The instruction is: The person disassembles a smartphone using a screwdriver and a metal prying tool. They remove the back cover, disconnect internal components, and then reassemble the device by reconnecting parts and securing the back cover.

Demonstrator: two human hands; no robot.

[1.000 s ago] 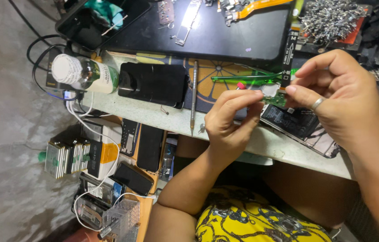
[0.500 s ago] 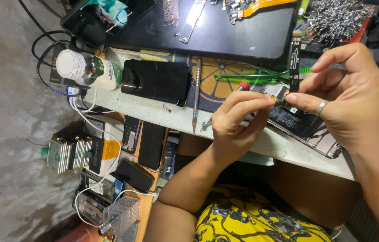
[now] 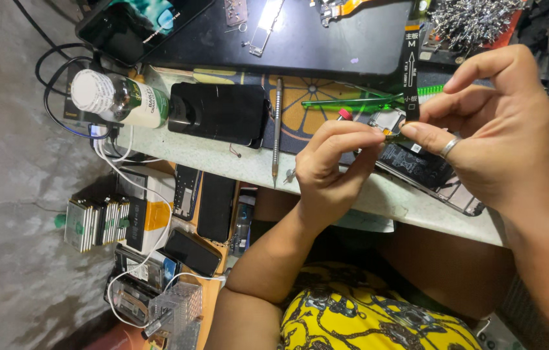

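fingertips of left hand (image 3: 333,162) and right hand (image 3: 501,136) both pinch a tiny part (image 3: 393,134), at three o'clock from the left.

Screwdriver (image 3: 277,129) and black phone (image 3: 217,114) leftward

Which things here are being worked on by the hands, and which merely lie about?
In hand:
left hand
right hand
small part pinched between them
opened phone beneath

Lying about:
white-capped bottle
black case
metal tool
green tweezers
battery stack
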